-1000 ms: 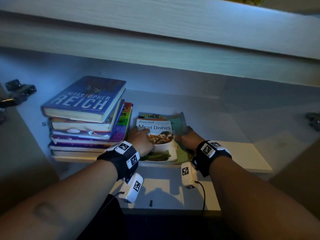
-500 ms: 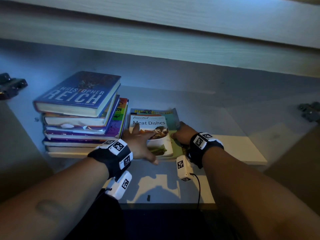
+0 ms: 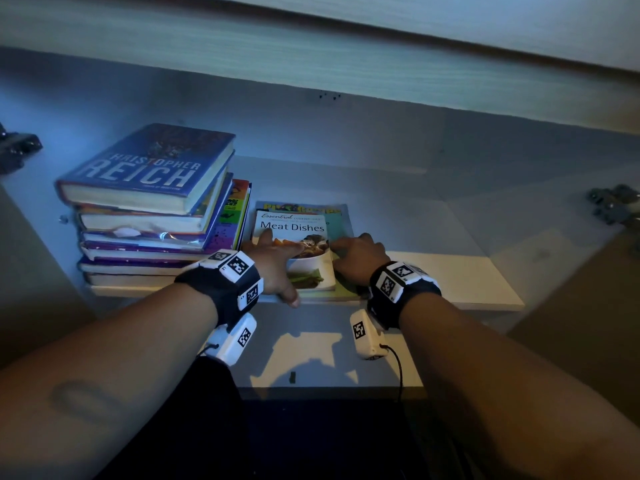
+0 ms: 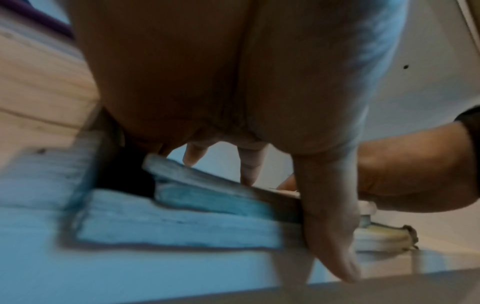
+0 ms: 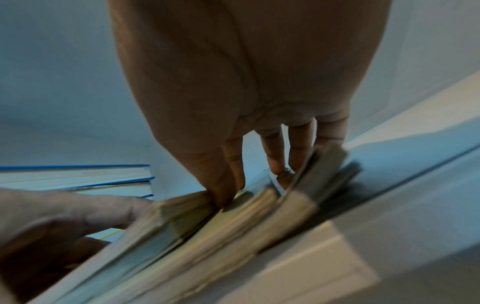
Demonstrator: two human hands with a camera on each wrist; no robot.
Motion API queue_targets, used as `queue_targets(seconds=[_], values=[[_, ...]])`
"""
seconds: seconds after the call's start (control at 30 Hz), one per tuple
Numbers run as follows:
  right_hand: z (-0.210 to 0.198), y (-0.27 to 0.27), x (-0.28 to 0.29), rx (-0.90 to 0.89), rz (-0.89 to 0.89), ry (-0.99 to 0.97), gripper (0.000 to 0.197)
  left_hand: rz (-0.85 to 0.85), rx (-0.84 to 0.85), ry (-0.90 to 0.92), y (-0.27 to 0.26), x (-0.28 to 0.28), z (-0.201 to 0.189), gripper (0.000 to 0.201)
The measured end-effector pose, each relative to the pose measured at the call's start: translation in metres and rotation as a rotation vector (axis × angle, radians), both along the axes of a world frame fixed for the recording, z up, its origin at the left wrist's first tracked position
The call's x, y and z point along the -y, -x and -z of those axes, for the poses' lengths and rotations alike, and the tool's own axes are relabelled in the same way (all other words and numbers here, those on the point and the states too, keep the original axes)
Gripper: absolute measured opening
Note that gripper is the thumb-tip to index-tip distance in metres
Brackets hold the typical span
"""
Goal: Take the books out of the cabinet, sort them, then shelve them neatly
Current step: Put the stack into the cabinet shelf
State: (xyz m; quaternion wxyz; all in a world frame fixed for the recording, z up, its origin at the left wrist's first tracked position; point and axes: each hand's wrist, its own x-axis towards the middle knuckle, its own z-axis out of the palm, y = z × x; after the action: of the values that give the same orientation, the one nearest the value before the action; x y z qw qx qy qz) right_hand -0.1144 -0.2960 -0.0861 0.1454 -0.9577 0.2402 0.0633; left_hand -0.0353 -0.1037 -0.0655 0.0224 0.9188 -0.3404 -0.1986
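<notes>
A small pile of thin books lies flat on the white shelf (image 3: 467, 282), topped by the "Meat Dishes" cookbook (image 3: 294, 225) over a wider green one (image 3: 341, 223). My left hand (image 3: 273, 268) rests on the cookbook cover with fingers spread. Its thumb (image 4: 330, 236) runs down the pile's front edge. My right hand (image 3: 356, 258) grips the pile's right edge. In the right wrist view its fingertips (image 5: 275, 168) are tucked between the thin books (image 5: 207, 236) and its thumb presses their edges. Left of the pile is a tall stack with a blue "Reich" hardback (image 3: 149, 168) on top.
The shelf is bare to the right of the pile. Metal door hinges sit at the left (image 3: 17, 150) and right (image 3: 613, 202) cabinet sides. Below the shelf lies the cabinet floor (image 3: 311, 351). A thick board (image 3: 311, 64) overhangs the opening.
My left hand has gone from curled on the cookbook's left part to spread flat, with the thumb along the front edge. The right hand stays at the pile's right edge.
</notes>
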Motion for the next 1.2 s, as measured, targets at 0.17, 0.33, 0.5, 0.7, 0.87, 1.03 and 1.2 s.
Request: queue_targets(seconds=[0.17, 0.33, 0.5, 0.7, 0.87, 1.03, 1.2], values=[[-0.010, 0.024, -0.001, 0.053, -0.092, -0.087, 0.070, 0.027, 0.071, -0.032, 0.001, 0.002, 0.003, 0.121], [-0.005, 0.035, -0.003, -0.005, -0.159, -0.188, 0.078, 0.059, 0.115, -0.039, 0.001, 0.002, 0.002, 0.118], [0.006, 0.044, 0.003, -0.066, -0.270, -0.123, 0.090, 0.073, 0.114, -0.055, -0.001, 0.002, 0.001, 0.119], [0.013, 0.045, 0.004, 0.005, -0.255, -0.080, 0.086, 0.100, 0.171, -0.107, 0.001, 0.005, -0.005, 0.120], [0.009, 0.046, -0.003, 0.053, -0.254, -0.085, 0.071, 0.116, 0.144, -0.102, -0.003, 0.002, -0.005, 0.122], [0.007, 0.050, -0.013, 0.072, -0.283, -0.035, 0.067, 0.091, 0.099, -0.108, -0.009, 0.001, -0.009, 0.129], [0.010, 0.050, -0.013, 0.068, -0.312, 0.010, 0.064, 0.084, 0.088, -0.061, -0.010, 0.003, -0.008, 0.124]])
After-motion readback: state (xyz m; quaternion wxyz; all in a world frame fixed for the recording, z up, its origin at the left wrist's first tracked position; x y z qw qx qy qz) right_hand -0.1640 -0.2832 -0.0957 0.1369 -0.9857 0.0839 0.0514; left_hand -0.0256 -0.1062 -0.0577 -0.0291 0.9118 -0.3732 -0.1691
